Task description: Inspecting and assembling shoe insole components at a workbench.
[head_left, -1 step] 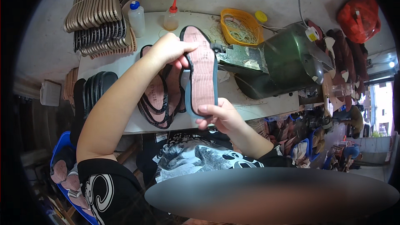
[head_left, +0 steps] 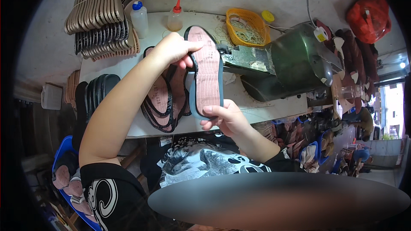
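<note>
Between my hands I hold a pink patterned insole (head_left: 207,75) with black edging, upright over the table, with a blue-grey layer showing along its side and lower end. My left hand (head_left: 173,51) pinches its upper left edge, thumb on the pink face. At the lower end my right hand (head_left: 227,117) grips it with the thumb on the face and the fingers beneath. Behind my left forearm, more pink insoles with black edging (head_left: 159,98) lie overlapping on the white table (head_left: 248,113). My arm partly hides them.
A dark green sewing-type machine (head_left: 295,62) stands at the right. Behind are a yellow basket (head_left: 246,38) of pale bands, a red-tipped bottle (head_left: 175,19) and a blue-capped bottle (head_left: 139,19). Stacked beige insoles (head_left: 92,10) and dark ones (head_left: 100,94) occupy the left; a blue bin (head_left: 62,152) sits below.
</note>
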Action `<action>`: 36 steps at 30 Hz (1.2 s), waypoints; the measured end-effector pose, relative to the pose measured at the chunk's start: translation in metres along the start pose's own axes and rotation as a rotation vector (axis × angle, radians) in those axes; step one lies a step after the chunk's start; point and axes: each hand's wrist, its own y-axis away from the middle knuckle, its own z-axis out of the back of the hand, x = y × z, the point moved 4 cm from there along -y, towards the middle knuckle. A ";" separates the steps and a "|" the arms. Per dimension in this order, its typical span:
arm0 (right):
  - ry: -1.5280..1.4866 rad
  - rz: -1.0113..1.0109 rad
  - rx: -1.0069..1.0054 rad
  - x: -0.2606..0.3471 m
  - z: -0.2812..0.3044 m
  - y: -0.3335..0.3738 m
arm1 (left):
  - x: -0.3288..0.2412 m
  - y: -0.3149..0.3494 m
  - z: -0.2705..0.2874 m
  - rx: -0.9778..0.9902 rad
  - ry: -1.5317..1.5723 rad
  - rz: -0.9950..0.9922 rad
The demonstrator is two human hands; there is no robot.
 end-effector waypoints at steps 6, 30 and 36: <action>-0.152 0.235 -0.141 0.020 -0.007 -0.017 | 0.003 -0.046 0.022 -0.102 -0.167 0.054; -0.286 0.324 -0.227 0.056 -0.003 -0.056 | -0.071 -0.086 -0.003 0.774 -0.825 -0.193; -0.299 0.278 -0.196 0.060 0.000 -0.053 | -0.078 -0.066 0.003 0.676 -0.975 -0.233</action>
